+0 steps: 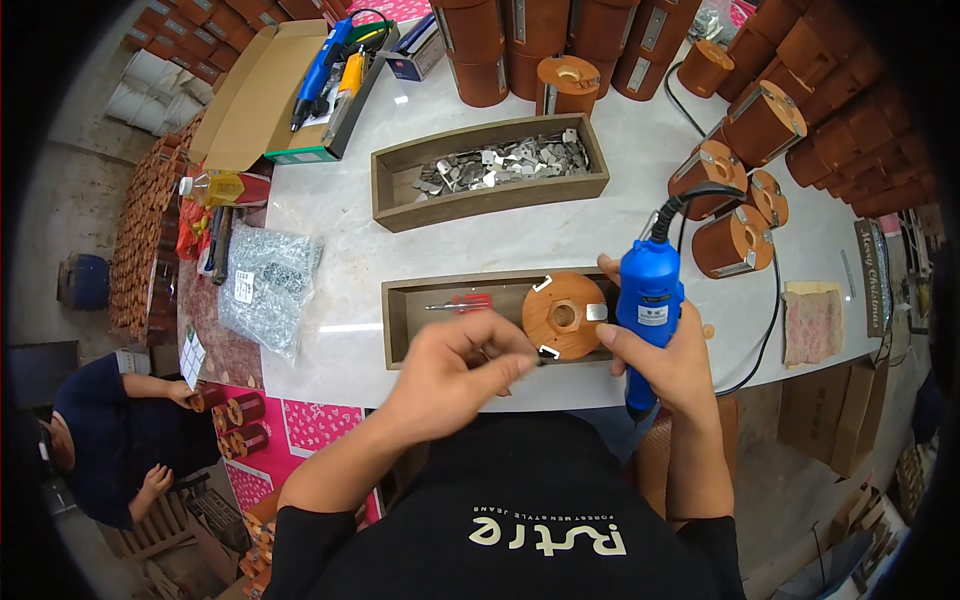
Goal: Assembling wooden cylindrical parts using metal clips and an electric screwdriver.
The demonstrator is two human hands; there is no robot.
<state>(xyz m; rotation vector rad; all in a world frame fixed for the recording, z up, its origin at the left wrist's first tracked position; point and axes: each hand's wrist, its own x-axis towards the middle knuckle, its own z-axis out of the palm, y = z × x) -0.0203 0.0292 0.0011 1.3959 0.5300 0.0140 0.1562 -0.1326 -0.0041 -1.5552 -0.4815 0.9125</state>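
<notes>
My right hand is wrapped round a blue electric screwdriver, its tip pointing down toward the table's near edge and its black cord leading up and back. Beside it, a round orange-brown wooden piece with a central hole rests at the right part of the near wooden tray. Two small white brackets and a silver metal plate show on its top. My left hand is pinched just left of the round piece; whatever lies between its fingertips is too small to make out. A red-handled screwdriver lies in the tray.
A second wooden tray full of small metal plates sits farther back. Brown cylinders stand at the right and back. At left are a bubble-wrapped package, a bottle and an open tool box. Another person works at lower left.
</notes>
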